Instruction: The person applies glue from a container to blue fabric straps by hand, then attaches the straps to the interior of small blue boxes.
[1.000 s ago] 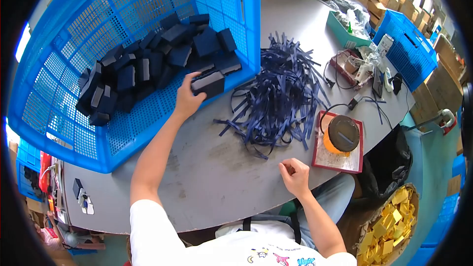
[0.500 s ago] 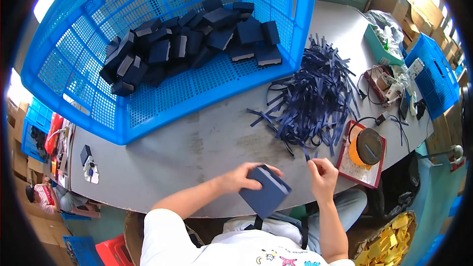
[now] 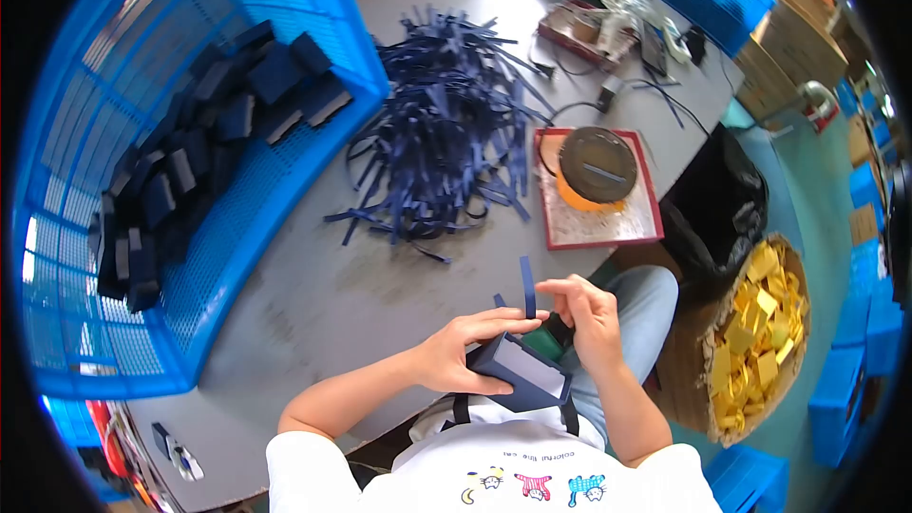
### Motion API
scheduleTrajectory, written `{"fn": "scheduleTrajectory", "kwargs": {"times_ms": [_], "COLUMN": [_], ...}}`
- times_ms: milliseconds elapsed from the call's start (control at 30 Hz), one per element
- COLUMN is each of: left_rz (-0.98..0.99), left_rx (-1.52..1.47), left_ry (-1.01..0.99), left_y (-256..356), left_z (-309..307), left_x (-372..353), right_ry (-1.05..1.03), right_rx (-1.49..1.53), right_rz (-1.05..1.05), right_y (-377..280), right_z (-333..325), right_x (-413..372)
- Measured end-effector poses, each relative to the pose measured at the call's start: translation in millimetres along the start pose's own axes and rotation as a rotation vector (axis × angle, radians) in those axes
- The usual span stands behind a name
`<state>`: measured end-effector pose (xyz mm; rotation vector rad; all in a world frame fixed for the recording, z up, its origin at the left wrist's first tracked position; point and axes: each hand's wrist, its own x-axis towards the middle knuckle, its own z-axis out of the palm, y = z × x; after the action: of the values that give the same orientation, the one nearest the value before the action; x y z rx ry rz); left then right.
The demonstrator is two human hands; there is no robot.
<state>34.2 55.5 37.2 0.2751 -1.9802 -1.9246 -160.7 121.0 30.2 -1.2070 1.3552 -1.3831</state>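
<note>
My left hand (image 3: pixel 461 351) is closed around a dark blue box (image 3: pixel 513 380), tilted over my lap, with a pale grey face turned up. A dark blue ribbon strip (image 3: pixel 528 287) stands up beside my left fingertips, and a short ribbon end (image 3: pixel 499 301) shows behind them. Curled at the box's right side, my right hand (image 3: pixel 584 318) has its fingertips at the ribbon strip, seemingly pinching it; the thumb is partly hidden. Beyond my hands, a tangled heap of dark blue ribbons (image 3: pixel 442 123) lies on the grey table (image 3: pixel 294 323).
A blue plastic basket (image 3: pixel 275 228) on the left contains several dark boxes (image 3: pixel 237 114). To the right, an orange pot with a dark round top (image 3: pixel 597 163) sits in a red-rimmed tray (image 3: pixel 570 233), a strip lying on it. Yellow pieces (image 3: pixel 760 323) fill a carton below.
The view has swung right. The box has turned, showing its pale face, and my right hand has come close to it, bringing the ribbon strip to my left fingertips.
</note>
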Motion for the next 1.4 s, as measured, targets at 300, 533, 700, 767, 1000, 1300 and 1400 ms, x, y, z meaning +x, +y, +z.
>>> {"fn": "scheduleTrajectory", "kwargs": {"times_ms": [300,533,700,767,1000,1300,1400], "left_rz": [-0.085,-0.070,-0.079,0.001,0.017,0.011,0.004], "left_rx": [0.119,-0.080,-0.121,-0.045,-0.014,-0.023,-0.021], "left_ry": [-0.106,-0.039,-0.120,-0.115,-0.116,-0.154,-0.163], "left_y": [-12.4,-30.6,-48.1,-55.8,-64.3,-67.2,-66.9], "left_z": [3.6,-10.5,-14.0,-12.7,-18.1,-20.9,-21.3], "left_x": [25.0,46.0,65.0,67.7,59.6,60.2,60.8], "right_ry": [0.034,0.426,0.531,0.585,0.661,0.702,0.702], "right_rx": [0.718,0.529,0.369,0.320,0.260,0.211,0.208], "right_rz": [0.373,0.305,0.271,0.282,0.299,0.319,0.317], "right_y": [-7.4,-14.1,-2.4,0.7,10.5,18.6,21.7], "right_z": [-7.3,-60.6,-67.3,-64.1,-63.2,-61.1,-60.7], "right_x": [11.4,34.3,49.3,56.7,74.9,87.1,87.5]}}
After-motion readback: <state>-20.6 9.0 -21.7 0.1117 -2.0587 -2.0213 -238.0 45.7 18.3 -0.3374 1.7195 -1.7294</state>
